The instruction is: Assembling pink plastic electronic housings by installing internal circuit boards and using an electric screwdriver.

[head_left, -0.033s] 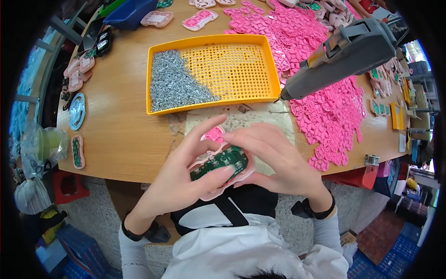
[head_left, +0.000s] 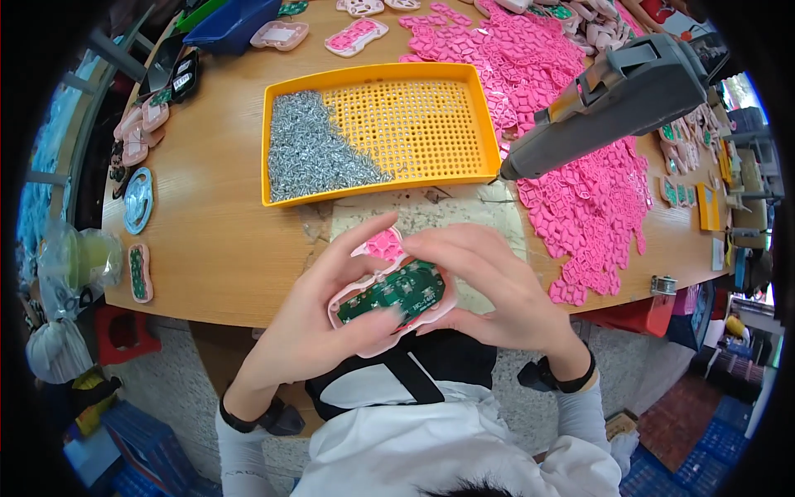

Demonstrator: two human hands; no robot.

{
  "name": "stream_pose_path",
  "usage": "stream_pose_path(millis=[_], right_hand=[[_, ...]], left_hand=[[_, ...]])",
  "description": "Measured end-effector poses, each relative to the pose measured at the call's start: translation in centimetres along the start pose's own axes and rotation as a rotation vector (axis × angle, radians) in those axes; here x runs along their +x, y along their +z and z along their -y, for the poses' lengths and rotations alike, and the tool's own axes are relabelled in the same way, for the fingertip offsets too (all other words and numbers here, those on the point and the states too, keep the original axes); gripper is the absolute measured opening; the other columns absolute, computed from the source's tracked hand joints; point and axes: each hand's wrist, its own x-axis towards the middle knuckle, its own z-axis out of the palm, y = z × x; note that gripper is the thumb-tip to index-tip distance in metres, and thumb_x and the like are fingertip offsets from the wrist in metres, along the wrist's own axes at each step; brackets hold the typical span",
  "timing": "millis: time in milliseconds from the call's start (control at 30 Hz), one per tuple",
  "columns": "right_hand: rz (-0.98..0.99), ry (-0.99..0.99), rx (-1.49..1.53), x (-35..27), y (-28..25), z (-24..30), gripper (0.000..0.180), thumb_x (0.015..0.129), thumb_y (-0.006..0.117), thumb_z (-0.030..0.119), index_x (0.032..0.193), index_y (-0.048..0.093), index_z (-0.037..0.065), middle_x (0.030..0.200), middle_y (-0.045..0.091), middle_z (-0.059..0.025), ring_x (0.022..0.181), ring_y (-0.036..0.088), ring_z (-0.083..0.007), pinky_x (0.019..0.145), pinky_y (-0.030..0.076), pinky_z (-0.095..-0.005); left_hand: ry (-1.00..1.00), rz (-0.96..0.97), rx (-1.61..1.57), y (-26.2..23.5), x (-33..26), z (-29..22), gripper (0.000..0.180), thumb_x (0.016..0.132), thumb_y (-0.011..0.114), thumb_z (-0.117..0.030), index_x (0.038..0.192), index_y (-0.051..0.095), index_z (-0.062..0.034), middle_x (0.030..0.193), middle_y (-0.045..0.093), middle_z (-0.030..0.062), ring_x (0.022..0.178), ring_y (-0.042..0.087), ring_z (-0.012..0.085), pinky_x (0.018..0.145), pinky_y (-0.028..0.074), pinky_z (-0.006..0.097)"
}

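Note:
A pale pink gamepad-shaped shell [head_left: 335, 305] with a green circuit board [head_left: 402, 290] inside is held between both my hands, just past the table's near edge. My left hand [head_left: 319, 302] grips its left side, the thumb lying across the board, slightly blurred. On the right side, my right hand [head_left: 489, 277] pinches the shell, fingers at the upper edge and thumb at the lower one. Right behind the held shell, partly hidden by my fingers, shows a pale pink piece with a bright pink pad [head_left: 383, 245].
A yellow perforated tray [head_left: 373, 193] beyond my hands holds many small metal screws [head_left: 310, 149]. To its right, a dark grey hand tool [head_left: 596, 108] lies over a pile of pink pads [head_left: 580, 199]. At left are another shell with a board [head_left: 140, 273] and a blue ring [head_left: 138, 200].
My left thumb has slid down and left over the board, uncovering more of it. The shell has tilted slightly, with more of its left rim showing.

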Motion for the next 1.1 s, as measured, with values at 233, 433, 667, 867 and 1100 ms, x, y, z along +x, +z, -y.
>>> stream_pose_path(millis=[233,433,667,867,1100], right_hand=[[-0.305,0.312,0.602,-2.7,6.0,2.6,0.074,0.067,0.083,0.011,0.129,0.042,0.005,0.125,0.053,-0.0113,0.108,0.056,-0.0203,0.087,0.046,-0.0334],[-0.287,0.308,0.149,-3.5,7.1,2.5,0.081,0.067,0.08,0.021,0.134,0.037,0.004,0.128,0.045,-0.0164,0.12,0.042,-0.0353,0.099,0.032,-0.0465],[-0.275,0.496,-0.34,-2.7,7.8,0.1,0.085,0.067,0.078,0.028,0.139,0.037,0.008,0.117,0.044,-0.0121,0.108,0.042,-0.0324,0.093,0.03,-0.0456],[-0.182,0.436,-0.108,-3.5,5.1,-0.8,0.081,0.068,0.075,0.017,0.139,0.037,0.009,0.119,0.05,-0.0085,0.111,0.045,-0.0264,0.095,0.031,-0.0414],[-0.177,0.364,-0.038,-4.6,3.6,-2.0,0.083,0.064,0.075,0.009,0.138,0.038,0.01,0.121,0.051,-0.0089,0.113,0.046,-0.0283,0.095,0.035,-0.0409]], left_hand=[[0.473,-0.05,0.348,-1.9,-4.0,5.5,0.109,0.048,0.094,-0.024,0.136,0.036,0.0002,0.132,0.046,0.0186,0.126,0.045,0.0301,0.103,0.04,0.043],[0.486,-0.258,0.122,-1.3,-3.7,6.7,0.075,0.063,0.086,-0.026,0.12,0.044,-0.0031,0.121,0.052,0.0199,0.117,0.051,0.0368,0.102,0.039,0.048],[0.766,-0.315,0.62,-4.3,-0.2,2.8,0.075,0.063,0.085,-0.015,0.125,0.044,-0.0057,0.119,0.05,0.0201,0.117,0.051,0.0363,0.095,0.046,0.044],[0.62,-0.117,1.351,-3.0,1.1,0.3,0.071,0.05,0.083,-0.008,0.118,0.06,-0.0036,0.108,0.057,0.0138,0.099,0.058,0.0291,0.081,0.05,0.037],[0.543,-0.188,1.349,0.6,2.5,3.0,0.061,0.052,0.082,-0.008,0.11,0.061,-0.0025,0.103,0.057,0.0114,0.09,0.057,0.0295,0.075,0.049,0.037]])
